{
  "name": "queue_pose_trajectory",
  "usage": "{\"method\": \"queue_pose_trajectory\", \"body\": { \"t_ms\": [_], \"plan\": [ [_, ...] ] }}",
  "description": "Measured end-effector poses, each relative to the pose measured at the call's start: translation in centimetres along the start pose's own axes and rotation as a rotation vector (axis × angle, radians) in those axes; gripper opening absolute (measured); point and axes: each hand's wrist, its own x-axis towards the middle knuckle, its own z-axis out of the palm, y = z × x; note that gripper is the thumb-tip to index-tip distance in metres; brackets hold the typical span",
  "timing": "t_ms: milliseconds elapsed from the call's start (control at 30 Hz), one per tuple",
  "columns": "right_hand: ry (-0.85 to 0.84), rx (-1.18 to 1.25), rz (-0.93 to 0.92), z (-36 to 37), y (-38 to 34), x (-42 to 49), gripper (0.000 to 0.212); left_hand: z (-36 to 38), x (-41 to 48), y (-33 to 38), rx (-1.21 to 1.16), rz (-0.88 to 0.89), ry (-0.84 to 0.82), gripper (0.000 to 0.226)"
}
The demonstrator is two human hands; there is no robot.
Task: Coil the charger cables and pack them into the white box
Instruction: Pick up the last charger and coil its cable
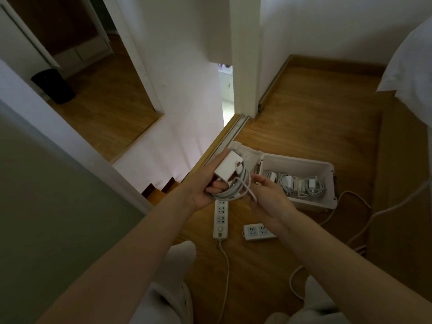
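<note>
Floorboards (pixel 315 118) of warm brown wood fill most of what we see, cut by a white wall (pixel 187 66) and door frame running from the top of the frame toward the centre. White bedding (pixel 411 73) hangs in at the upper right edge, and a black bin (pixel 53 86) stands at the upper left.

Right of centre the white box (pixel 313 203) sits open on the floor, with several coiled chargers (pixel 301 183) already lying inside it. Its lid (pixel 247 155) lies just beside it on the left.

Below the box a long power strip (pixel 221 218) and a short power strip (pixel 257 232) lie near each other, and loose white cords (pixel 364 216) trail across the boards at the lower right.

Over the strips, at the centre of the frame, our left hand (pixel 205 190) grips a white charger brick (pixel 226 167) with its cable (pixel 233 191) wound in loops beneath it, the fingers curled through the coil. Our right hand (pixel 268 197) lies palm up just beside it, fingers relaxed, with the cable's loose end (pixel 252 194) resting across it. The held charger hangs just left of the box, above the lid's edge.
</note>
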Motion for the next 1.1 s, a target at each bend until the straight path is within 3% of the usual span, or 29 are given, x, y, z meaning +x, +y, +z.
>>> {"method": "queue_pose_trajectory", "body": {
  "t_ms": [100, 267, 433, 633, 767, 967, 1100],
  "plan": [
    [-0.059, -0.009, 0.046, -0.4, -0.2, 0.1, 0.048, 0.0, 0.1, -0.1, -0.007, -0.003, -0.01, 0.041],
    [-0.024, 0.009, -0.017, 0.5, -0.1, -0.5, 0.022, 0.1, 0.7, -0.5, 0.04, 0.002, 0.063, 0.051],
    [0.008, -0.507, -0.3, 1.0, 0.4, -1.3, 0.025, 0.0, 0.9, -0.8, 0.059, 0.02, 0.15, 0.048],
    [0.091, -0.616, -0.429, 0.6, 0.6, -0.9, 0.015, -0.3, 1.2, -1.5, 0.133, 0.02, 0.163, 0.05],
    [0.159, -0.792, -0.631, 0.5, 0.3, -1.2, 0.006, -0.8, 1.3, -1.4, 0.218, 0.058, 0.229, 0.056],
    [-0.027, -0.778, -0.728, 1.9, 1.3, -2.8, 0.014, -2.5, 1.2, -1.0, 0.3, 0.062, 0.403, 0.039],
    [-0.02, -0.708, -0.82, 2.4, 0.3, -3.6, 0.023, -3.0, 1.2, -1.0, 0.238, 0.087, 0.437, 0.064]
  ]
}}
